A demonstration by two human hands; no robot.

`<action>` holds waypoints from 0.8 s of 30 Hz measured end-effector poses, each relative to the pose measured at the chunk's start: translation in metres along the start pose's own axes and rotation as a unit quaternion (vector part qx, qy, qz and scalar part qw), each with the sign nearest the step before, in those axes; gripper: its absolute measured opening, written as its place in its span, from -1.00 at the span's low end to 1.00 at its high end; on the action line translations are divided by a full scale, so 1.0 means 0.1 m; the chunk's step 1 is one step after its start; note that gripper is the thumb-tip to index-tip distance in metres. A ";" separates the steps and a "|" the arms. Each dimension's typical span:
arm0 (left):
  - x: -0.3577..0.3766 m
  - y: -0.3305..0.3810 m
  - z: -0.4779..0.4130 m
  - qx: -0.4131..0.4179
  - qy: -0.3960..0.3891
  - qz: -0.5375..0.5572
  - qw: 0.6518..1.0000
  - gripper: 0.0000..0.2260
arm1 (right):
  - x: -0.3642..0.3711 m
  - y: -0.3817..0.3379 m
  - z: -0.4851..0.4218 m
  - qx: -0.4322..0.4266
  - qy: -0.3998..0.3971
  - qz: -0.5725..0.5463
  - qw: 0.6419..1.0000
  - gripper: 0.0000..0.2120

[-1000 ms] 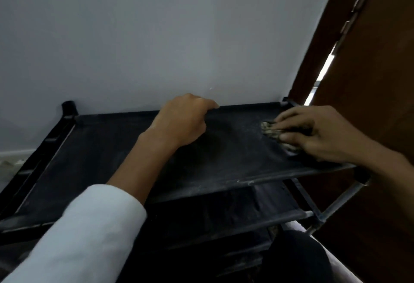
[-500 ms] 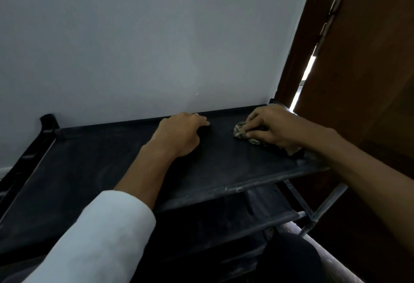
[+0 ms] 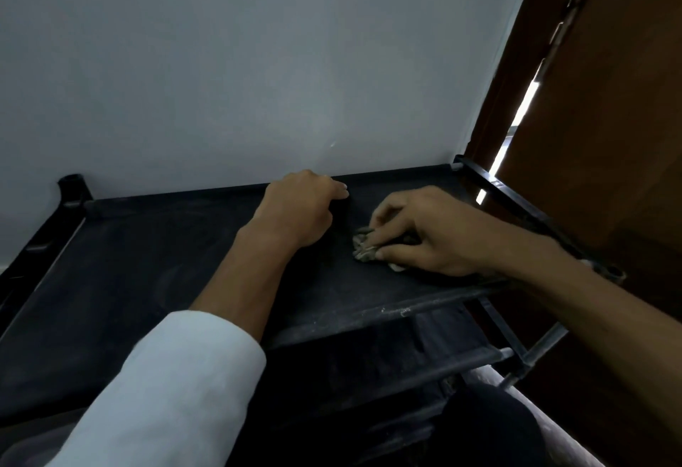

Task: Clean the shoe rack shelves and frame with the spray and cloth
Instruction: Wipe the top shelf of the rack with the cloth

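The left grip [image 3: 302, 208] is a loose fist, knuckles up and fingers curled under, with its thumb tip pointing toward the right grip [image 3: 424, 234]; its bare forearm runs back and down from it into a white sleeve [image 3: 166, 392]. The right grip lies palm down just beside the left but apart from it, fingers bent and thumb drawn in, pinching a crumpled cloth [image 3: 363, 248] under their tips. Its bare wrist and forearm stretch away behind it.
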State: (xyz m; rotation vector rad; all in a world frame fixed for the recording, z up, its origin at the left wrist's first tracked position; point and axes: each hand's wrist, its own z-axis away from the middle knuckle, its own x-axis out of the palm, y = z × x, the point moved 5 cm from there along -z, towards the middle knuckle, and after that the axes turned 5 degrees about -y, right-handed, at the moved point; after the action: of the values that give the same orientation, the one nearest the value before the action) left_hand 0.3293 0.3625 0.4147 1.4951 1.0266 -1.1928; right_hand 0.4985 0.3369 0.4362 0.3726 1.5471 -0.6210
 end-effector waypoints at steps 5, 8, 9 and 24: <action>0.04 0.02 0.01 0.009 -0.010 0.000 1.000 -0.38 | -0.08 0.23 -0.33 0.015 0.020 0.032 0.999 -0.79; 0.05 0.01 0.03 0.011 -0.022 0.007 1.000 -0.37 | -0.22 0.53 -0.27 0.074 0.035 0.062 0.995 -0.79; 0.05 0.01 0.03 0.010 -0.026 0.010 1.000 -0.38 | -0.24 0.62 -0.20 0.096 0.039 0.064 0.993 -0.79; 0.03 0.02 0.02 -0.008 -0.012 0.007 1.000 -0.40 | -0.06 0.29 -0.41 0.034 0.092 0.036 0.995 -0.80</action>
State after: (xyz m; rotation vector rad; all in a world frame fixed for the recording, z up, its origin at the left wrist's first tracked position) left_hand 0.3315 0.3603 0.4115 1.4713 1.0055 -1.1868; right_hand 0.4824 0.3849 0.4369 0.5483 1.6819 -0.5967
